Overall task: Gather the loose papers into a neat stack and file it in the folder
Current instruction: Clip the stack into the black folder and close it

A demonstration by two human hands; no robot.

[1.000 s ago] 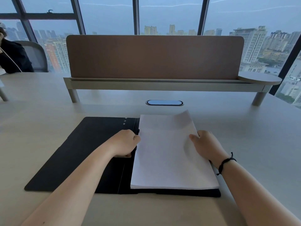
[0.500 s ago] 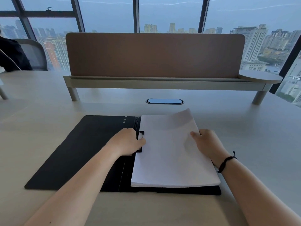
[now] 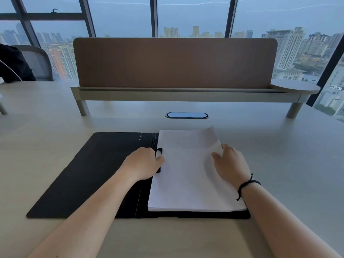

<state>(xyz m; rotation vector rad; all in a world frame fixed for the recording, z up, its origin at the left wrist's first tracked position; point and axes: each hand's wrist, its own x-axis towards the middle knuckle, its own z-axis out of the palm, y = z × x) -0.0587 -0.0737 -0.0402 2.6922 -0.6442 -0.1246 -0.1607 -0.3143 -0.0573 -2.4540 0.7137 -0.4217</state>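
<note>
Showing one view only, from the head camera, looking forward and down over a pale desk [image 3: 279,164]

Item 1: folder [image 3: 89,174], black, lying open and flat on the desk; its left leaf is bare, its right leaf carries the papers, with a dark strip of it showing along the near edge

Item 2: paper stack [image 3: 186,183], white, squared up on the right leaf, long axis running away from the person; the far right corner curls upward and is not flat

Item 3: clip [image 3: 159,151], a small black fitting at the stack's left edge, beside the spine; only its far end shows past the knuckles

Item 4: left hand [image 3: 143,164], fingers curled, at the clip and the stack's left edge, thumb on the paper; whether it grasps the clip or only presses there cannot be told, since the fingertips are hidden under the hand

Item 5: right hand [image 3: 230,162], lying on the right part of the stack near its right edge, fingers bent over the sheet, pressing rather than gripping; a dark cord sits on the wrist

Governing relation: the clip lies directly under and just beyond the left hand, which is the nearer hand; judged step is fastening the stack, with the cover left to close

Background: a brown divider screen [image 3: 175,62], an oval cable port [image 3: 186,115], windows, and a seated person cut off at the left edge
</note>
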